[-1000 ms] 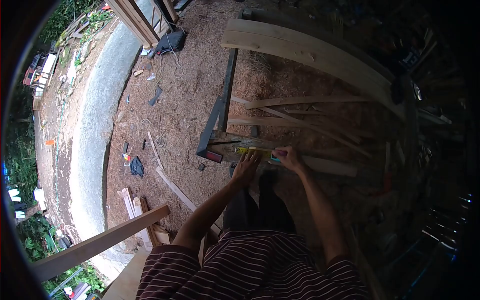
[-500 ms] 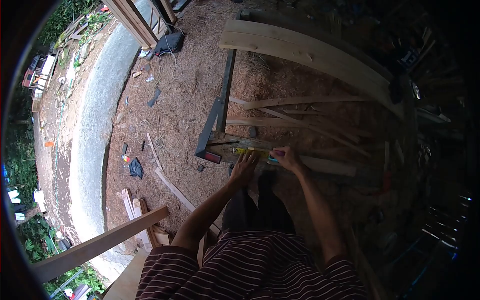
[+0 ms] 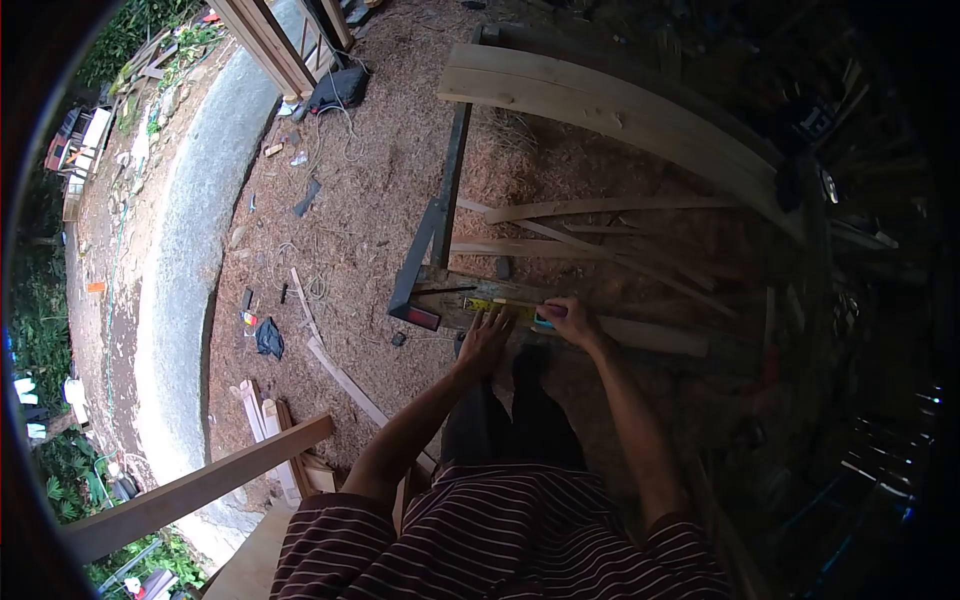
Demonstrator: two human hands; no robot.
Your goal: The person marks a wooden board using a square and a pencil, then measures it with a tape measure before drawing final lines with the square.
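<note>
- We saw the left hand [image 3: 487, 338] spread flat, fingers apart, pressing down on a dark wooden board [image 3: 470, 300] at the centre of the frame; it gripped nothing, and we judged it was there to keep the board from shifting.
- The right hand [image 3: 572, 320] was curled shut around a small teal-and-pink object [image 3: 546, 318], which we took for the case of a tape measure, just to the right of the left hand.
- A yellow tape blade [image 3: 497, 303] ran left from that case along the top of the board, passing just above the left fingertips; laid flat like that, it seemed placed to read a length along the wood.
- The board looked weathered and darker than the pale timber around it, with a red patch [image 3: 423, 317] at its left end, near a dark metal beam [image 3: 440, 200] that rose toward the top centre.
- Pale curved planks [image 3: 620, 105] arched across the upper right, and thin offcut strips [image 3: 600, 205] lay crossed beneath them on the sawdust-covered ground [image 3: 370, 190].
- A light plank [image 3: 190, 490] crossed the lower left, and a concrete path [image 3: 185, 240] curved down the left side.
- The person's striped shirt [image 3: 500, 540] filled the bottom centre, both bare arms reaching up toward the board.
</note>
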